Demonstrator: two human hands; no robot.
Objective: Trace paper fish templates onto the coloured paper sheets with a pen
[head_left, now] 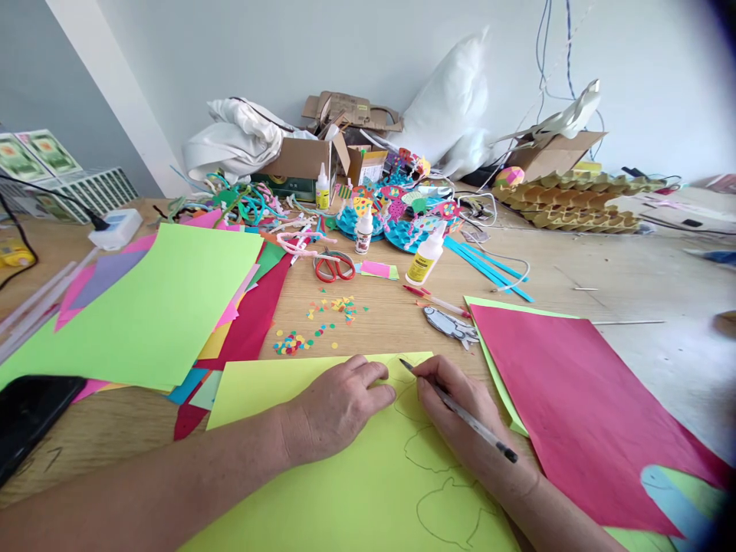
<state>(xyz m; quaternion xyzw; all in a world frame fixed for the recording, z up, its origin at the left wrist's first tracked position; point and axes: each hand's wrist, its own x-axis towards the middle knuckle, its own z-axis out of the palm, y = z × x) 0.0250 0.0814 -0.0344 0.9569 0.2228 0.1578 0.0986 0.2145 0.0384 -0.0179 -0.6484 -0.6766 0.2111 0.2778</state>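
Observation:
A sheet of yellow-green paper (310, 498) lies in front of me, with several fish-like outlines drawn in thin dark line down its right side. My left hand (345, 402) rests on the sheet near its top edge, fingers loosely bent, thumb and forefinger apart, holding nothing. Pinched in my right hand (460, 402) is a pen (474, 429) with a clear barrel and dark end cap. Its tip touches the paper at the top edge, beside a drawn curve. Just beyond the sheet lies a grey-and-white paper fish cutout (450, 326).
Coloured paper sheets (138, 307) are piled left, beside a black phone (34, 414). Red paper (575, 399) lies right. Beyond are scissors (334, 266), a glue bottle (425, 257), a red pen (437, 300), confetti (296, 341), pipe cleaners (247, 195) and egg trays (575, 203).

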